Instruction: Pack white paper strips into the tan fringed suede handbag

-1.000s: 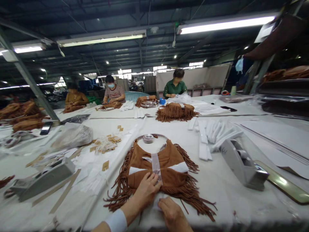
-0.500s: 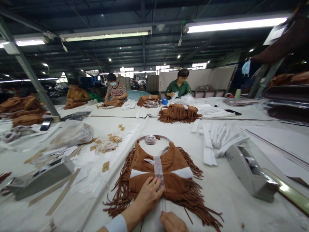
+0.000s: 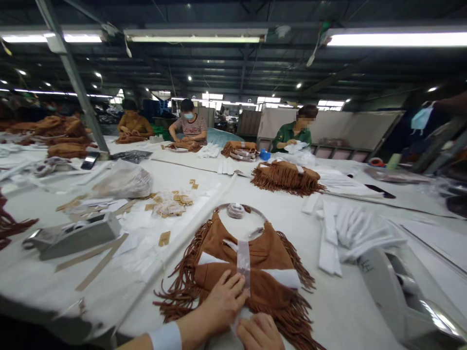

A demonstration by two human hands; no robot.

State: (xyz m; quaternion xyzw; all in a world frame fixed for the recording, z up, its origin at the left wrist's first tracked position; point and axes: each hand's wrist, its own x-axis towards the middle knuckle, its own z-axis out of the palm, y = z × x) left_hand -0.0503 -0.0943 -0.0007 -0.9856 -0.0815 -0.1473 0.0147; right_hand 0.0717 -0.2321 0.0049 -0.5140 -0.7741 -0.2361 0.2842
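Note:
A brown suede handbag (image 3: 215,233) with long fringe lies flat before me, a band of clear film or tape (image 3: 243,260) running down its middle. White paper strips (image 3: 280,278) show on either side of the band. My left hand (image 3: 225,297) rests on the bag's lower part, fingers stretched out over the lower end of the band. Just below, my right hand (image 3: 260,332) is closed in a pinch on a translucent strip (image 3: 236,322) at the bag's bottom edge. The strip's far end is hidden by my hands.
Grey tape dispensers stand at left (image 3: 75,236) and right (image 3: 408,296). White folded strips (image 3: 330,243) lie right of the bag, small tan tags (image 3: 170,201) to its left. Another fringed bag (image 3: 286,177) sits farther back. Several co-workers sit across the table, one in green (image 3: 295,133).
The view has swung left, so things appear farther right. My right hand has come up closer to the bag's lower edge and my left hand, which stays on the bag.

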